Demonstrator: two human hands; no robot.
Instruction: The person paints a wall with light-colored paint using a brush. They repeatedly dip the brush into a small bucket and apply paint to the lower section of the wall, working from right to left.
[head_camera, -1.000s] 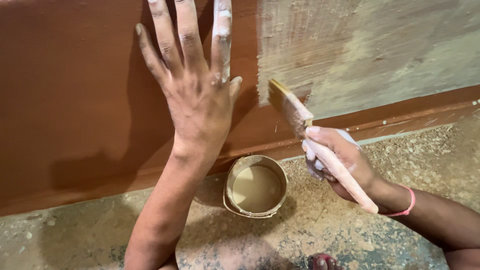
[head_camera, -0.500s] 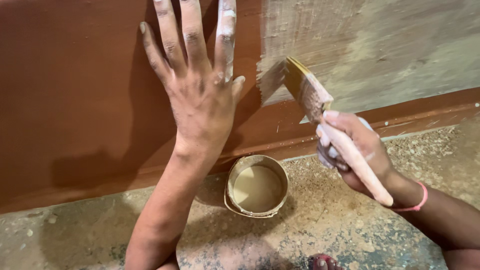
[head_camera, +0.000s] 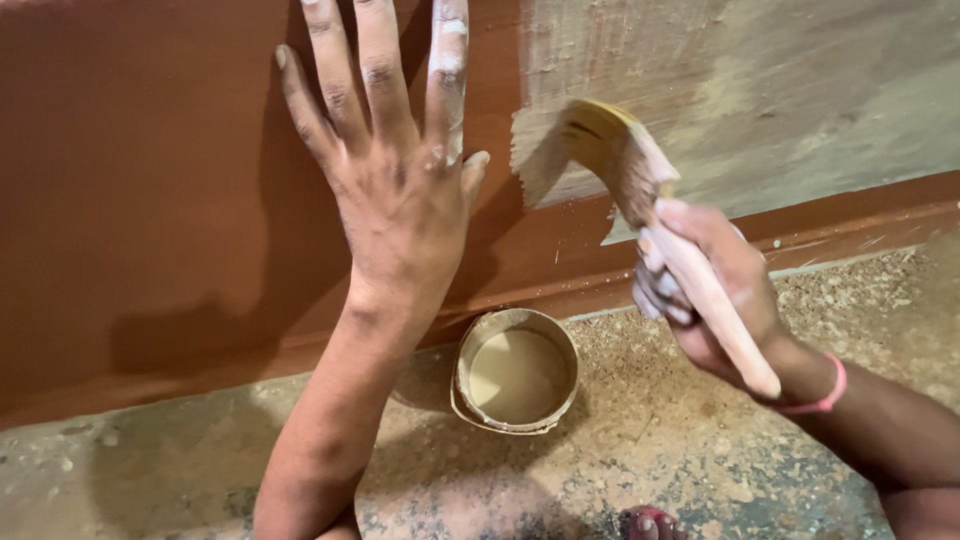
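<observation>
Left hand (head_camera: 400, 190) splayed flat; right hand (head_camera: 715, 290) clenched.

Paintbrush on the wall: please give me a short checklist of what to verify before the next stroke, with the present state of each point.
1. Grip: the right hand is closed around the handle of the paintbrush. Ok.
2. Bristles at the edge of the beige painted area: ok.
3. Paint on the bristles: cannot tell.
4. Left hand lies flat on the brown wall, apart from the brush: ok.
5. Paint can stands upright on the floor, open, with beige paint inside: ok.
6. Left fingers clean: not ok, one carries pale paint.
</observation>
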